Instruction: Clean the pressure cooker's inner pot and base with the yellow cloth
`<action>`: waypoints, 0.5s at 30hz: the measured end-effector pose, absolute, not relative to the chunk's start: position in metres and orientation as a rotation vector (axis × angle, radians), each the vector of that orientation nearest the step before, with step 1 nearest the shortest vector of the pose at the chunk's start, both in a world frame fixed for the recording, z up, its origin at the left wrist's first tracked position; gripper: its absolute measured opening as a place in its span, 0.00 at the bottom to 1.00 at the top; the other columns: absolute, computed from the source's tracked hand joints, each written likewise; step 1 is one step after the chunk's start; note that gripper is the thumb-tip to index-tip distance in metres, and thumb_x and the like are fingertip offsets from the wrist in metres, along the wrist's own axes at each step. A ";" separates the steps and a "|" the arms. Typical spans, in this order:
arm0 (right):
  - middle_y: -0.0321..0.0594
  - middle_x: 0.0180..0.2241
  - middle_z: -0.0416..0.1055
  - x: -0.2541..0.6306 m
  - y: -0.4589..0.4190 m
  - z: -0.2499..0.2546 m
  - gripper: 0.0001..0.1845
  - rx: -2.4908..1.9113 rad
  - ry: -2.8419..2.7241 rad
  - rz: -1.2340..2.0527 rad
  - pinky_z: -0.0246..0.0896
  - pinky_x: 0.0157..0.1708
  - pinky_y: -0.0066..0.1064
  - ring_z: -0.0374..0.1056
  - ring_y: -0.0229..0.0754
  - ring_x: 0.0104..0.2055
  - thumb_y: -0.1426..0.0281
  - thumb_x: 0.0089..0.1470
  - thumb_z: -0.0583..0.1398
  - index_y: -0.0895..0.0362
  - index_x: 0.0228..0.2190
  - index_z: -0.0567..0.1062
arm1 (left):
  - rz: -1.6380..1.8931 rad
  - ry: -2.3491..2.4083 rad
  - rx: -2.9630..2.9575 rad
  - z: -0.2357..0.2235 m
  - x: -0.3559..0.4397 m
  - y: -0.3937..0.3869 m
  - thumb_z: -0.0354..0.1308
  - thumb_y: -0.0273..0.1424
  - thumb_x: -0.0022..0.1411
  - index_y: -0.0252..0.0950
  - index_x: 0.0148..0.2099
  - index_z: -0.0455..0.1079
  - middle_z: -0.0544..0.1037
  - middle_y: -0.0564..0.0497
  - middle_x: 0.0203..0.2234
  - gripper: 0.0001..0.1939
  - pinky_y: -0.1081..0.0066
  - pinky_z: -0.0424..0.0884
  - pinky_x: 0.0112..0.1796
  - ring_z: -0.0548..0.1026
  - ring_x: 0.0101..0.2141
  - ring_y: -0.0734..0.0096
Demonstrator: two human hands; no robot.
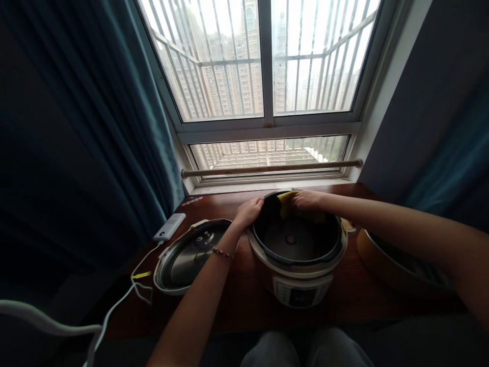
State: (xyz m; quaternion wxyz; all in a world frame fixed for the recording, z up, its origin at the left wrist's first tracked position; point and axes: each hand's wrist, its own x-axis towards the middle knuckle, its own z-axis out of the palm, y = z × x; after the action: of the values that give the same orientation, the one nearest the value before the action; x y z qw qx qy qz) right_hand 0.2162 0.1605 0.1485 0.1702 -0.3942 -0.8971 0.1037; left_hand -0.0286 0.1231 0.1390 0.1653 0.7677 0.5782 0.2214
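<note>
An electric pressure cooker [267,272] stands upright without its lid, its dark inside and a small round centre part showing. My left hand [250,211] is closed on the cooker's left rim. Over the far right side of the opening, my right hand [306,200] presses a yellow cloth [286,203] against the inner wall; the fingertips are partly hidden by the cloth and shadow. The cooker's control panel [303,295] faces me. To the left, the detached lid [191,257] lies with its metal underside up, partly behind my left forearm.
A brown wooden table [225,316] carries everything, below a barred window [267,122]. A large yellow-brown basin [372,257] sits at the right, under my right forearm. On the left are a white device [170,227], its white cable [114,307] and a curtain [126,102].
</note>
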 end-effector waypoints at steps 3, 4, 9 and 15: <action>0.28 0.32 0.74 0.204 0.175 0.150 0.12 -0.895 -2.776 0.541 0.58 0.45 0.23 0.67 0.31 0.41 0.84 0.38 0.61 0.54 0.20 0.73 | 0.637 1.648 2.188 0.139 -0.029 0.124 0.34 0.45 0.64 0.41 0.47 0.69 0.75 0.49 0.45 0.26 0.67 0.63 0.45 0.71 0.46 0.61; 0.27 0.34 0.74 0.201 0.178 0.149 0.11 -0.847 -2.812 0.594 0.57 0.47 0.23 0.66 0.30 0.43 0.83 0.38 0.61 0.54 0.21 0.73 | 0.639 1.647 2.189 0.139 -0.029 0.124 0.34 0.45 0.64 0.41 0.47 0.69 0.75 0.49 0.45 0.26 0.67 0.63 0.45 0.71 0.46 0.61; 0.30 0.34 0.73 0.201 0.181 0.141 0.11 -0.821 -2.835 0.714 0.52 0.52 0.25 0.63 0.31 0.47 0.83 0.39 0.60 0.55 0.19 0.71 | 0.627 1.657 2.184 0.139 -0.029 0.125 0.35 0.44 0.64 0.41 0.47 0.69 0.75 0.50 0.45 0.25 0.66 0.63 0.45 0.70 0.46 0.60; 0.32 0.22 0.70 0.221 0.153 0.127 0.14 -1.209 -2.579 0.603 0.58 0.46 0.31 0.66 0.36 0.36 0.84 0.36 0.59 0.55 0.12 0.66 | 0.626 1.665 2.177 0.141 -0.029 0.122 0.35 0.44 0.64 0.40 0.48 0.69 0.74 0.49 0.46 0.25 0.66 0.62 0.46 0.69 0.48 0.59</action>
State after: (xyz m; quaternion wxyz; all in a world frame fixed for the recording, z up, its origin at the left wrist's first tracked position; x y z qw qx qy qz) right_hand 0.2208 0.1529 0.1272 0.1147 -0.4124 -0.8800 0.2057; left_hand -0.0285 0.1218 0.1411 0.1643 0.7638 0.5843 0.2196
